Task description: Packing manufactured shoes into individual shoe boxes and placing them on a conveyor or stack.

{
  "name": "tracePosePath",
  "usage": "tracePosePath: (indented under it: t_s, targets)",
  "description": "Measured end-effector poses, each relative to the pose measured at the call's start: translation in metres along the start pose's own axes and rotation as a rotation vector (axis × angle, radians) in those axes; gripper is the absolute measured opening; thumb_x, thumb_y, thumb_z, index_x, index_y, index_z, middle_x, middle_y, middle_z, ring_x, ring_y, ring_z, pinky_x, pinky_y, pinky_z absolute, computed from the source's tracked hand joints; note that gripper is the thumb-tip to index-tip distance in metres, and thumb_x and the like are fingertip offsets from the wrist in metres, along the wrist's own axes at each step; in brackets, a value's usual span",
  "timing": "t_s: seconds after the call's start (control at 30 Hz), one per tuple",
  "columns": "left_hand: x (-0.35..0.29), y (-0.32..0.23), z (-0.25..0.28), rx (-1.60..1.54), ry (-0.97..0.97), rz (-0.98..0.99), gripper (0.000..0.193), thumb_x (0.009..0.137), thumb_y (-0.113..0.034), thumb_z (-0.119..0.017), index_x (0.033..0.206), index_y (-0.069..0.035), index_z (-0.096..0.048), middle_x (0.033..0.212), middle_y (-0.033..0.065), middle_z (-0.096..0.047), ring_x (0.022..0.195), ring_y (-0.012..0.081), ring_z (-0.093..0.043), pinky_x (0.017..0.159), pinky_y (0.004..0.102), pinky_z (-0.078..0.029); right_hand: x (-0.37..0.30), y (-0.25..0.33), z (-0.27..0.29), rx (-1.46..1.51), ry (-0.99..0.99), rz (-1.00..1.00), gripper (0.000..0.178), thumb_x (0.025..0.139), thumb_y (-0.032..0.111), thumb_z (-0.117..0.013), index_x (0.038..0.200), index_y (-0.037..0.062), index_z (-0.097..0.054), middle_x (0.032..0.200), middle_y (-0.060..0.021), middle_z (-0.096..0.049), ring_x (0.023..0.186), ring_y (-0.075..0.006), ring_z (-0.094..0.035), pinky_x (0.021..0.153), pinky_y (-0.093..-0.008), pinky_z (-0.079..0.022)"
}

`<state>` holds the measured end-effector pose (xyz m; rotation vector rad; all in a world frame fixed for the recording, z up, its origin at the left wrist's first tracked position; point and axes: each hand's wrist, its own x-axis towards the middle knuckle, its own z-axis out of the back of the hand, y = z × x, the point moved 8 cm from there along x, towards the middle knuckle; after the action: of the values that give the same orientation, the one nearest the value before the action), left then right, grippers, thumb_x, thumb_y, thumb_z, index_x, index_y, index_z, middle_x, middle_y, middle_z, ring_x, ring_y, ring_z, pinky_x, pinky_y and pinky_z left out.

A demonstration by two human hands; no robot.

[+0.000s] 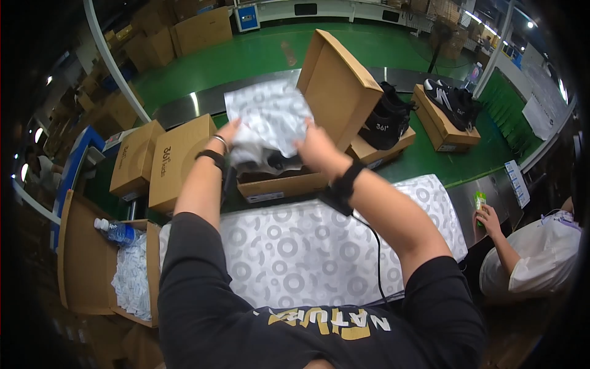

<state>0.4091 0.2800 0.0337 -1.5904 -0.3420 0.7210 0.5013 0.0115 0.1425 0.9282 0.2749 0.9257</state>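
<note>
Your left hand [228, 133] and right hand [318, 148] pinch the sides of the crinkly gray-patterned paper [270, 111], which is between them over the open box [289, 186], upper middle. The tall lid [341, 92] stands close to your right hand, with wide flat sheets [301, 252] at lower middle giving room.

"What's the floor like?"

"The floor [246, 58] is green across the far side, with a reddish smudge [287, 54]."

"And beyond?"

"A long white structure [335, 12], with a blue box [248, 18] toward its left. Big cardboard cartons [203, 31] stand far left."

"Any posts?"

"A pale left post [117, 61] and a right post [495, 49]."

"The light?"

"Bright strip lamps [480, 22], far right, against a dim background."
</note>
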Motion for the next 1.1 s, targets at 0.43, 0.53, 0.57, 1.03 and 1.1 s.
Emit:
tracePosePath:
  t_s: [0.43, 0.53, 0.57, 1.03, 1.1]
  targets:
    - [-0.219, -0.044, 0.146, 0.97, -0.837, -0.391, 0.028, 0.083, -0.025, -0.049, 0.086, -0.002, -0.063, 0.067, 0.0056, -0.062, 0.054, 0.014, -0.055, 0.053, 0.0278, -0.044, -0.155, -0.107, -0.025, -0.813, 0.778, 0.085, 0.101, 0.053, 0.038, -0.077, 0.134, 0.0136, -0.022, 0.137, -0.0224, -0.015, 0.127, -0.039, -0.015, 0.087, -0.062, -0.028]
    - [-0.345, 0.061, 0.321, 2.199, -0.546, 0.378, 0.033, 0.085, -0.031, -0.042, 0.085, -0.005, -0.061, 0.085, 0.0141, -0.063, 0.078, 0.0311, -0.06, 0.065, 0.0362, -0.047, -0.158, -0.081, -0.04, -0.766, 0.779, 0.197, 0.101, 0.053, 0.037, -0.077, 0.134, 0.0138, -0.022, 0.138, -0.0223, -0.015, 0.127, -0.0383, -0.014, 0.088, -0.0626, -0.026]
    - [-0.384, 0.126, 0.351, 2.056, -0.452, 0.503, 0.027, 0.083, -0.027, -0.044, 0.089, -0.006, -0.061, 0.09, 0.0154, -0.062, 0.079, 0.0316, -0.059, 0.067, 0.0394, -0.048, -0.158, -0.079, -0.044, -0.753, 0.795, 0.204, 0.101, 0.053, 0.036, -0.077, 0.134, 0.0141, -0.022, 0.138, -0.0219, -0.015, 0.127, -0.0381, -0.014, 0.088, -0.0626, -0.026]
    - [-0.427, 0.119, 0.271, 1.055, -1.382, 0.09, 0.013, 0.072, -0.003, -0.051, 0.08, -0.002, -0.061, 0.077, 0.0135, -0.062, 0.072, 0.0253, -0.06, 0.067, 0.0331, -0.047, -0.162, -0.107, -0.025, -0.703, 0.722, 0.078, 0.099, 0.052, 0.033, -0.079, 0.133, 0.016, -0.024, 0.138, -0.0196, -0.016, 0.128, -0.037, -0.013, 0.091, -0.0635, -0.022]
    - [-0.44, 0.119, 0.273, 0.944, -1.465, 0.051, 0.016, 0.072, -0.003, -0.05, 0.083, -0.004, -0.061, 0.081, 0.0138, -0.062, 0.074, 0.0265, -0.059, 0.068, 0.0333, -0.046, -0.161, -0.103, -0.027, -0.7, 0.732, 0.079, 0.099, 0.052, 0.033, -0.079, 0.133, 0.0161, -0.025, 0.138, -0.0195, -0.016, 0.128, -0.037, -0.013, 0.091, -0.0636, -0.021]
